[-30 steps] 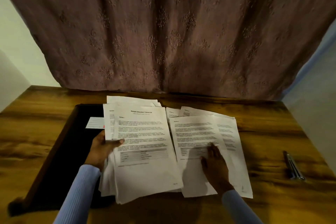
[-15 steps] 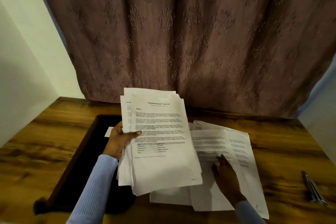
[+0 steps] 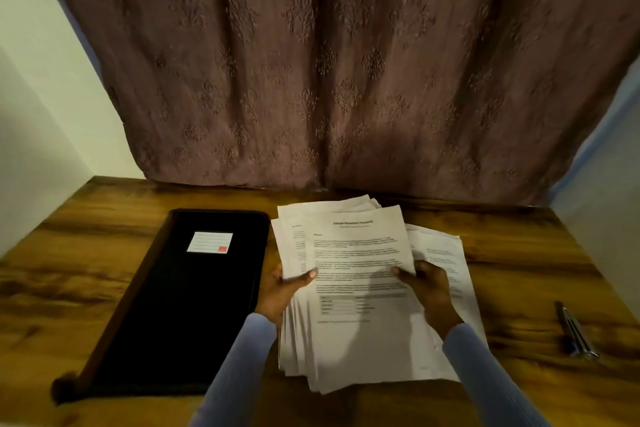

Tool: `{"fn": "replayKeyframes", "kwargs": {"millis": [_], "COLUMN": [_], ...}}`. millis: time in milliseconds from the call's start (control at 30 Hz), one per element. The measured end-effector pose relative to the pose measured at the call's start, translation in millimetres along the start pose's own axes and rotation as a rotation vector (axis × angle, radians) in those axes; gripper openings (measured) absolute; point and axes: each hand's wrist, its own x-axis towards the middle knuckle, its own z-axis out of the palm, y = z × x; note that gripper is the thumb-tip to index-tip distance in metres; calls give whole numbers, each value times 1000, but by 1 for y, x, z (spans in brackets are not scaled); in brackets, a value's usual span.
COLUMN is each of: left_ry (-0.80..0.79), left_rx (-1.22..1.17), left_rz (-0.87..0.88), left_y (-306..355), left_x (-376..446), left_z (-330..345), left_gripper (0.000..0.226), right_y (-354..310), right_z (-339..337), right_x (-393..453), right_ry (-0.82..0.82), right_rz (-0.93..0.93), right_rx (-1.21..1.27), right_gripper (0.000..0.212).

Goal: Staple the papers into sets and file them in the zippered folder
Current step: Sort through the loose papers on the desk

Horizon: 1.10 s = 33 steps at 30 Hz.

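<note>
There is one view only, a wide-angle camera worn on the person's head, so no second view shares any part of the scene. It looks forward and steeply down from above the near edge of a wooden table (image 3: 519, 253), close enough that both sleeved forearms enter from the bottom edge and the left hand (image 3: 280, 291) and right hand (image 3: 427, 284) sit just below centre. It faces a patterned curtain (image 3: 329, 62) that fills the upper half, with pale walls bending inward at both sides from the wide lens.
</note>
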Motion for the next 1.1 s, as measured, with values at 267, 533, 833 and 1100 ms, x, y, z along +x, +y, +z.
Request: {"fn": "replayKeyframes", "kwargs": {"millis": [267, 533, 833, 1100], "left_ry": [11, -73, -285, -296], "left_rx": [-34, -54, -125, -131], "left_rz": [-76, -36, 58, 133], "left_y": [-6, 14, 82, 111], "left_x": [-2, -6, 17, 24], "left_z": [-4, 5, 14, 19], "left_gripper": [43, 41, 40, 48], "right_y": [24, 23, -59, -113], "right_z": [-10, -5, -8, -16], "right_x": [2, 1, 18, 17], "right_ry": [-11, -148, -268, -173], "right_rz": [63, 54, -169, -400], "right_rx": [84, 105, 219, 203], "right_gripper": [35, 25, 76, 46]}}
